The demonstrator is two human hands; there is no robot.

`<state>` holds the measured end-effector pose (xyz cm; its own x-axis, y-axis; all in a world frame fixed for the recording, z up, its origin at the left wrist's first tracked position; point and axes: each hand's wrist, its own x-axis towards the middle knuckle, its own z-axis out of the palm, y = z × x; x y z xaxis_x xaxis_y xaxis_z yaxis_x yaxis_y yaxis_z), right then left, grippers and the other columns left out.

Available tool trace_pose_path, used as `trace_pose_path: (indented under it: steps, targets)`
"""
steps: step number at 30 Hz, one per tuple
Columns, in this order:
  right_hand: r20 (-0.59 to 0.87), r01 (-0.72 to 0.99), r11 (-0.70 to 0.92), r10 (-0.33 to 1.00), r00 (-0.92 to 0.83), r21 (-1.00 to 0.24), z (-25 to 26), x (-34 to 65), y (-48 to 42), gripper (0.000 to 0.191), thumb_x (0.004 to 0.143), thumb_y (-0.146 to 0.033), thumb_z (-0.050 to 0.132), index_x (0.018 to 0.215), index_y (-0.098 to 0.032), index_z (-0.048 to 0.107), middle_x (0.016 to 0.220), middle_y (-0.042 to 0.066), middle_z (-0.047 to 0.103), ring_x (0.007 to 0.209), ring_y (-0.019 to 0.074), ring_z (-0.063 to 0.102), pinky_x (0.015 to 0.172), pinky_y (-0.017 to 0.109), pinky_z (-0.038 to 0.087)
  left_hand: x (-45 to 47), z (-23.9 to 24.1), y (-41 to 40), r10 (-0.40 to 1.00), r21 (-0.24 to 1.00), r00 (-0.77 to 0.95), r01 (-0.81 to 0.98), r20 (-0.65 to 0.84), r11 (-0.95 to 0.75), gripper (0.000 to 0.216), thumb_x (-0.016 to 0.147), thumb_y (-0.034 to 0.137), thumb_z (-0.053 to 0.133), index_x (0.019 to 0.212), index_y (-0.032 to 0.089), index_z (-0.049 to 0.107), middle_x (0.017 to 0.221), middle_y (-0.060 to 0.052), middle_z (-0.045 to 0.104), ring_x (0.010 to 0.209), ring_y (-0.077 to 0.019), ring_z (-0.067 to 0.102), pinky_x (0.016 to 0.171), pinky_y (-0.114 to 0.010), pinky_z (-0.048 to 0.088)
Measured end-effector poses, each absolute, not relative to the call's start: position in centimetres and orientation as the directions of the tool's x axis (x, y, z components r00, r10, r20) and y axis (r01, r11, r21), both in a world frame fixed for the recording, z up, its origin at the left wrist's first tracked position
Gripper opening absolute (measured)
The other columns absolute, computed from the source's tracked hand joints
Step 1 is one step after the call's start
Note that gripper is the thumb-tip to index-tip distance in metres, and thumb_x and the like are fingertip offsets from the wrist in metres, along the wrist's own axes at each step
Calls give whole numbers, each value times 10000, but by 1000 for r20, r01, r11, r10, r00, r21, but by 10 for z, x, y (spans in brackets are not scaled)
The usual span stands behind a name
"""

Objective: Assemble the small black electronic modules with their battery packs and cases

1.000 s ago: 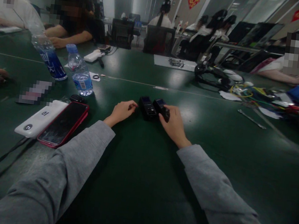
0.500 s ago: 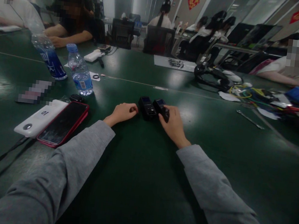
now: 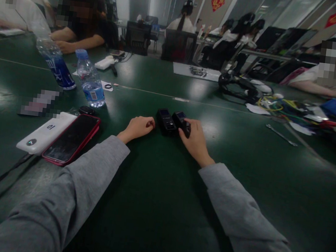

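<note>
So the right hand (image 3: 196, 139) has its thumb and fingers part-closed around the near right side of the right box (image 3: 181, 122), looks like a proper pinch but I can't tell how tight. Left box (image 3: 166, 120) is on the table (image 3: 154, 189) between the two sets of fingers. Left hand (image 3: 137, 128) is loosely curled just beside it, nothing in those fingers that I can see, and no clue if they're touching it. Both boxes are black with little screens (image 3: 164, 112). I'd guess light, stiff plastic, maybe a bit slippery. Screens are probably the fragile bit, so I'd hold by the long sides, thumb opposite fingers. Phone (image 3: 73, 139) and bottle (image 3: 92, 82) are left of the left fingers, well apart from the boxes
</note>
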<state>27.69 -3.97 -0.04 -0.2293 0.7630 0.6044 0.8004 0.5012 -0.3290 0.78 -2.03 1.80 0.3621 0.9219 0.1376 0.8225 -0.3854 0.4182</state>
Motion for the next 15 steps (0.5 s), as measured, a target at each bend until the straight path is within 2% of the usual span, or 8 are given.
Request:
trace_pose_path:
  steps: [15]
  targets:
    - [609, 786, 528, 751, -256, -322, 5, 274, -45, 395, 920, -320, 539, 1284, -171, 503, 1196, 152, 537, 1132, 308, 544, 985, 507, 506, 9, 20, -22, 923, 408, 359, 829, 139, -384, 194, 898, 264, 535, 1013, 248, 690, 907, -6, 722, 808, -166, 661, 706, -282, 473]
